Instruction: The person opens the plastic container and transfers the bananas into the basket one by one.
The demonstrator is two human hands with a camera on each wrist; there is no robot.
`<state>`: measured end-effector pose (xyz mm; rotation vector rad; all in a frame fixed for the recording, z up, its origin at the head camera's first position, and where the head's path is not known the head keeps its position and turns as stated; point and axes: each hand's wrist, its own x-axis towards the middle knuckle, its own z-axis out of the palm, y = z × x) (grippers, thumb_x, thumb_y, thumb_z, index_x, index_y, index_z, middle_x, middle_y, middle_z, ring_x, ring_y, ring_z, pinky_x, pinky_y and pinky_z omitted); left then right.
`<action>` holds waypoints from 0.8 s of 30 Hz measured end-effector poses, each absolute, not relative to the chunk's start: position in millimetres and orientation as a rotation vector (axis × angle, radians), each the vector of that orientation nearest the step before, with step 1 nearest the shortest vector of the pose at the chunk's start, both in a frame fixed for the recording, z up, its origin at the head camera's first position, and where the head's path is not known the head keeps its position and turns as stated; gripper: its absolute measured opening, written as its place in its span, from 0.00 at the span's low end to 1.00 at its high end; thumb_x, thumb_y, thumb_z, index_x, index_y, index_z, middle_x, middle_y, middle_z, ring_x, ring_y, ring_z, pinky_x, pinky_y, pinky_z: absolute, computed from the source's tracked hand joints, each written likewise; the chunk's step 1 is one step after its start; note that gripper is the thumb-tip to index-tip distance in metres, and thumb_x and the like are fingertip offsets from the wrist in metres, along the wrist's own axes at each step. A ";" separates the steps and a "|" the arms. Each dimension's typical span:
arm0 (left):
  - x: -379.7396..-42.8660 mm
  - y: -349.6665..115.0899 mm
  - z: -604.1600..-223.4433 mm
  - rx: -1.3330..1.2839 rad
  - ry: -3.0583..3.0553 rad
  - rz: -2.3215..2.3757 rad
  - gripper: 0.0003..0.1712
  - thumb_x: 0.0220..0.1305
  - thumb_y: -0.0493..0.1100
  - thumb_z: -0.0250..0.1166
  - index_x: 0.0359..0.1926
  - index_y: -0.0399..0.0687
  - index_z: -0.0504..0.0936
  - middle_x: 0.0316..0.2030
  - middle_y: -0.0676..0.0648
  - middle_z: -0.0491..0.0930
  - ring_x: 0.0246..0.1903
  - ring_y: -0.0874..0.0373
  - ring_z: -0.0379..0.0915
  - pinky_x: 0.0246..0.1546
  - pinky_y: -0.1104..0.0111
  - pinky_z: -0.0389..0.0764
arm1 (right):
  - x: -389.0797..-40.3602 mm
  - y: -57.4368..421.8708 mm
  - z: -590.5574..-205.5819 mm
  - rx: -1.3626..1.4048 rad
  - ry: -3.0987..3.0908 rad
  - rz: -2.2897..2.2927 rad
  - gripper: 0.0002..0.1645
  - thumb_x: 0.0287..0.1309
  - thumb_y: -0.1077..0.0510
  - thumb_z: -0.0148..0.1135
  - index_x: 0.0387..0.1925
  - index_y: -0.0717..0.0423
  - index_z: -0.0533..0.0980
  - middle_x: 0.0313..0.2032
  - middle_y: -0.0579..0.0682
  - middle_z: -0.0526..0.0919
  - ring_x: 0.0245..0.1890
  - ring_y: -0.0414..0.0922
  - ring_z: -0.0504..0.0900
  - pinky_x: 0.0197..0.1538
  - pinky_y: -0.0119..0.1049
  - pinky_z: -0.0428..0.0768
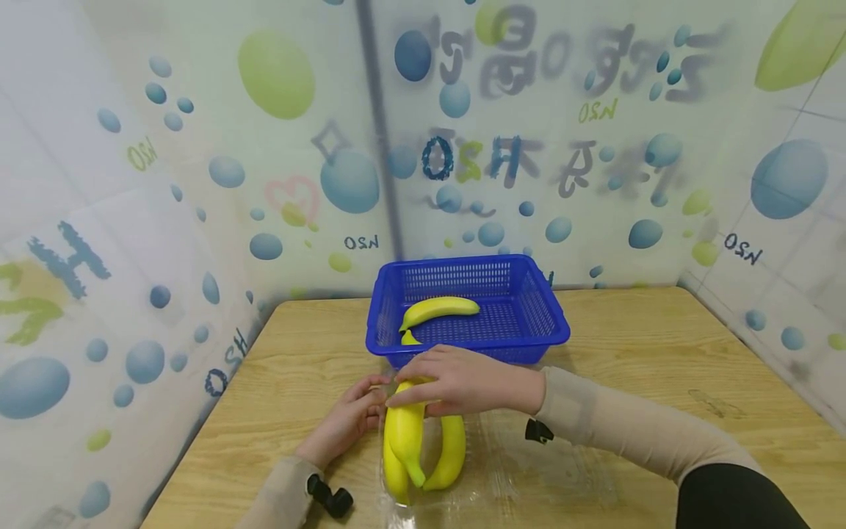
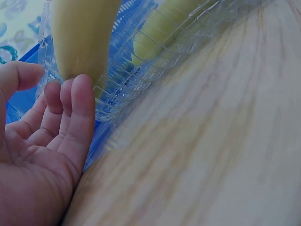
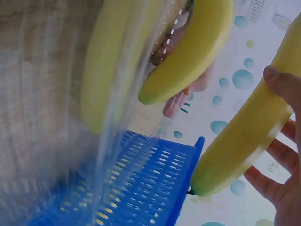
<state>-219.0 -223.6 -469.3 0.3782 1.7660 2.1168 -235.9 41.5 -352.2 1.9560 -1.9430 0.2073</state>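
My right hand grips a yellow banana, stem end toward me, over a clear plastic container. In the right wrist view, the right hand has its thumb and fingers around that banana. Two more bananas lie in the container: one at the right, the other at the left, partly covered by the held one. My left hand is at the container's left side. Its fingers, gently bent in the left wrist view, are at the clear wall and grasp nothing.
Behind the hands stands a blue slotted basket holding a banana and the tip of another, mostly hidden by the front rim. The wooden table meets a patterned sheet at the back and sides.
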 end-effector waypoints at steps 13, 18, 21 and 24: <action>-217.2 -222.6 -467.9 0.386 1.740 2.141 0.10 0.73 0.39 0.51 0.53 0.51 0.69 0.33 0.52 0.73 0.28 0.62 0.71 0.33 0.70 0.78 | -239.4 47.0 -337.5 1.882 -1.921 0.212 0.36 0.52 0.52 0.73 0.63 0.41 0.70 0.55 0.48 0.77 0.56 0.45 0.75 0.58 0.37 0.72; -217.0 -221.6 -468.2 0.391 1.732 2.159 0.10 0.72 0.37 0.51 0.52 0.49 0.68 0.30 0.52 0.72 0.27 0.64 0.71 0.31 0.72 0.77 | -243.9 47.5 -331.2 1.854 -1.917 0.201 0.34 0.53 0.51 0.73 0.61 0.40 0.71 0.54 0.47 0.78 0.55 0.45 0.76 0.58 0.38 0.73; -217.4 -221.1 -468.6 0.391 1.732 2.162 0.11 0.71 0.36 0.51 0.52 0.49 0.68 0.29 0.52 0.71 0.26 0.64 0.71 0.31 0.72 0.77 | -246.8 48.2 -327.7 1.834 -1.925 0.194 0.30 0.56 0.50 0.70 0.60 0.41 0.72 0.54 0.47 0.78 0.55 0.44 0.75 0.56 0.37 0.74; -217.9 -220.7 -468.8 0.396 1.729 2.163 0.11 0.71 0.36 0.51 0.52 0.49 0.69 0.29 0.52 0.71 0.26 0.64 0.71 0.31 0.72 0.77 | -250.2 50.1 -325.2 1.816 -1.933 0.194 0.30 0.56 0.50 0.70 0.60 0.42 0.73 0.54 0.47 0.78 0.55 0.43 0.75 0.56 0.38 0.73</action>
